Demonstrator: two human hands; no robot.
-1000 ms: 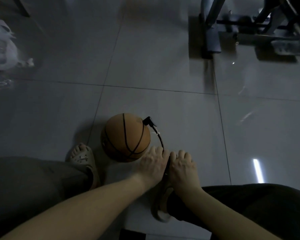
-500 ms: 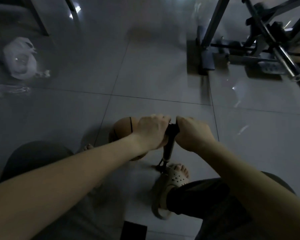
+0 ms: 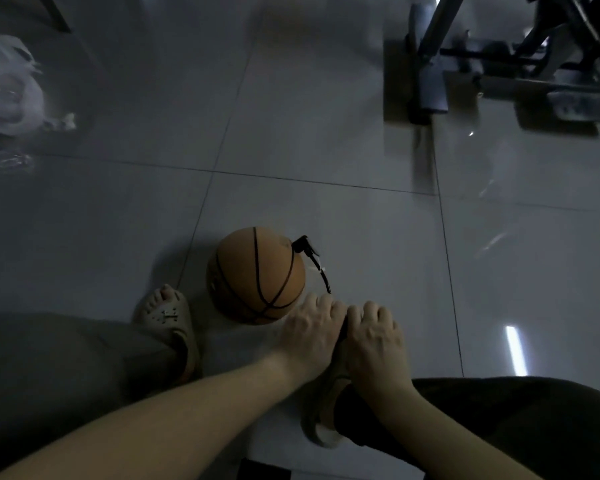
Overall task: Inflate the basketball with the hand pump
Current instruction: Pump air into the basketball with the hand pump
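Note:
An orange basketball (image 3: 255, 275) rests on the grey tiled floor between my feet. A black hose (image 3: 321, 273) runs from a black nozzle (image 3: 302, 244) plugged in at the ball's upper right down to the pump. My left hand (image 3: 310, 332) and my right hand (image 3: 373, 332) are closed side by side on the pump handle (image 3: 343, 329), pushed low near the floor. The pump body and its foot are hidden under my hands. My right foot in a beige sandal (image 3: 321, 410) sits below them.
My left foot in a beige sandal (image 3: 172, 322) stands left of the ball. A white plastic bag (image 3: 9, 88) lies at the far left. A metal exercise frame (image 3: 482, 64) occupies the top right. A dark object (image 3: 264, 471) lies at the bottom edge.
Half a second ago both hands held the handle raised high; now they have pressed it down close to the floor, and the ball is uncovered again.

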